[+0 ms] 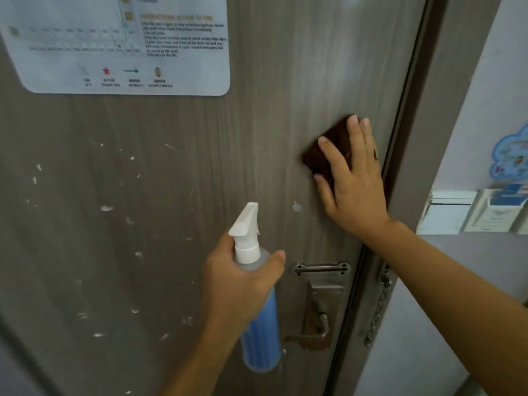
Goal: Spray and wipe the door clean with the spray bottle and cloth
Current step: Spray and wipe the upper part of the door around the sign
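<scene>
While the right hand (353,178) presses the brown cloth (325,155) flat-fingered on the door (271,110), left hand (240,281) gripping the spray bottle (258,310) below it, white spots (106,208) left of both hands look unwiped, so roughly halfway imo.

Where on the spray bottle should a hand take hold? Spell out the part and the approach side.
Grip the spray bottle at its narrow neck just below the white trigger head, coming from behind, as the left hand does now; the nozzle points at the door.

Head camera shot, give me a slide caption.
Right hand presses brown cloth flat on grey door; left hand grips spray bottle.
</scene>
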`<state>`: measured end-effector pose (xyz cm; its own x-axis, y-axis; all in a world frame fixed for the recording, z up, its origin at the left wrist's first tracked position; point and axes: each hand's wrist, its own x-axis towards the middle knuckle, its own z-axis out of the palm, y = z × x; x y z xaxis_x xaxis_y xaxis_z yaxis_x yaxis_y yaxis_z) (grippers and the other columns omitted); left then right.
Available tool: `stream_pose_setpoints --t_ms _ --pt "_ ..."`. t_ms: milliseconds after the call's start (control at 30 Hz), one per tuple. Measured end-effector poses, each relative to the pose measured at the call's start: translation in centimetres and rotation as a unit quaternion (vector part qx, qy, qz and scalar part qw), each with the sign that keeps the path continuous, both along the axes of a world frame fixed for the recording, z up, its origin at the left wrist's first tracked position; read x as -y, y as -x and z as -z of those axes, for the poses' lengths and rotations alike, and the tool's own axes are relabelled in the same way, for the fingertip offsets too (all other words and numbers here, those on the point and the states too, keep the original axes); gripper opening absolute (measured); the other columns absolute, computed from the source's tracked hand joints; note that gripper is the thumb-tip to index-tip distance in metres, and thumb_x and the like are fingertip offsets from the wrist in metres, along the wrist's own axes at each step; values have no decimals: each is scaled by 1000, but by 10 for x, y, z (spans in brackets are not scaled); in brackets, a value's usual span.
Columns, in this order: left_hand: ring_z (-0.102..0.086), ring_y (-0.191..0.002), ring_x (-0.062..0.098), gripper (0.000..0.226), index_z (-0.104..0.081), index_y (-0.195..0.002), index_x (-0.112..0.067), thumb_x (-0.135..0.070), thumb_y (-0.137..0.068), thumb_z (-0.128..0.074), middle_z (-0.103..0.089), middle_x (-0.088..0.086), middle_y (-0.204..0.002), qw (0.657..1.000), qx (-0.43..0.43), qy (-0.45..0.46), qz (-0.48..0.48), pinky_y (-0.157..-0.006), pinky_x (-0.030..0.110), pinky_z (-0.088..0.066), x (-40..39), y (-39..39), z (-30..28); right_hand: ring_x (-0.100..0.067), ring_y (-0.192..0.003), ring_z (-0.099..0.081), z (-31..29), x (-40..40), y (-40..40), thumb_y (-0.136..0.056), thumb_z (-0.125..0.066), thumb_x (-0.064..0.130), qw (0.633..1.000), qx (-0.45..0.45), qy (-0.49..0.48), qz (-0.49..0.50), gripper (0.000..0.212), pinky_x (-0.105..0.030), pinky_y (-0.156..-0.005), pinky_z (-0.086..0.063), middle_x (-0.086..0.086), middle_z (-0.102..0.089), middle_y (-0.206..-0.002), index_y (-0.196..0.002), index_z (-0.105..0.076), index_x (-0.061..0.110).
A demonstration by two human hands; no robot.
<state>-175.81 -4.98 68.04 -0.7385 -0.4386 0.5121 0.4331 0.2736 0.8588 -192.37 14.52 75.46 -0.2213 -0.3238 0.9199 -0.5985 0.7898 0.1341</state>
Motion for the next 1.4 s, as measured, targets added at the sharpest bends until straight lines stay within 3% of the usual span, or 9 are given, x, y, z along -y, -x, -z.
stream_pose_setpoints --t_ms 267,367,500,633,767,1000,1100,1233,1400 --pt "-59 -49 2 32 -59 -68 -20 -47 -62 -77 -64 -5 -58 999 24 21 32 -47 15 -45 -2 7 10 -42 -158 0 4 -6 -5 -107 -50 42 997 21 -50 50 62 -58 -126 -19 -25 -5 -169 -160 -29 17" --pt "-56 -47 2 29 -57 -66 -18 -40 -64 -76 -62 -4 -56 998 31 33 37 -44 17 -43 -7 6 10 -43 -158 0 4 -6 -9 -107 -52 41 997 28 -56 55 63 -57 -127 -17 -25 -6 -169 -160 -29 17" --pt "-57 -48 4 30 -62 -74 -19 -45 -63 -73 -64 -1 -60 997 46 48 42 -45 18 -45 -16 5 12 -45 -157 -4 3 -4 -11 -105 -56 37 997 31 -44 47 62 -62 -123 -24 -27 -10 -169 -159 -34 16" --pt "-65 -58 18 29 -66 -84 -18 -39 -68 -75 -66 1 -67 997 56 54 28 -49 27 -52 -30 9 15 -44 -158 -4 3 -4 -10 -105 -57 37 998 30 -39 35 61 -62 -121 -28 -25 -10 -169 -159 -35 17" --pt "-65 -64 21 33 -67 -91 -15 -38 -68 -73 -67 2 -72 997 61 50 17 -51 28 -53 -48 15 12 -43 -158 -5 3 -8 -7 -104 -56 37 999 19 -45 24 61 -61 -123 -26 -25 -11 -169 -158 -36 16" --pt "-65 -66 18 24 -68 -90 -13 -25 -73 -78 -68 -1 -75 994 83 70 -25 -50 22 -49 -59 29 16 -44 -157 -10 6 -6 1 -104 -57 35 1000 -9 -29 7 57 -61 -123 -24 -26 -17 -167 -155 -41 16" --pt "-66 -70 18 29 -67 -94 -14 -29 -72 -77 -68 -3 -79 995 68 61 -36 -55 25 -54 -58 32 21 -44 -157 -10 5 -4 3 -104 -57 34 1000 -22 -21 1 56 -56 -126 -15 -25 -18 -167 -155 -42 16" --pt "-66 -65 16 23 -63 -85 -19 -30 -72 -78 -66 -3 -74 996 52 54 -39 -52 17 -51 -56 34 23 -43 -157 -10 5 -3 3 -104 -57 33 1000 -27 -9 -7 54 -49 -127 -6 -24 -19 -167 -154 -43 17" --pt "-64 -57 8 21 -61 -77 -25 -32 -71 -80 -66 -7 -66 998 25 37 -53 -50 16 -49 -49 31 18 -42 -157 -11 14 -4 6 -105 -57 29 999 -23 12 -19 52 -57 -126 -19 -24 -19 -167 -154 -45 16"
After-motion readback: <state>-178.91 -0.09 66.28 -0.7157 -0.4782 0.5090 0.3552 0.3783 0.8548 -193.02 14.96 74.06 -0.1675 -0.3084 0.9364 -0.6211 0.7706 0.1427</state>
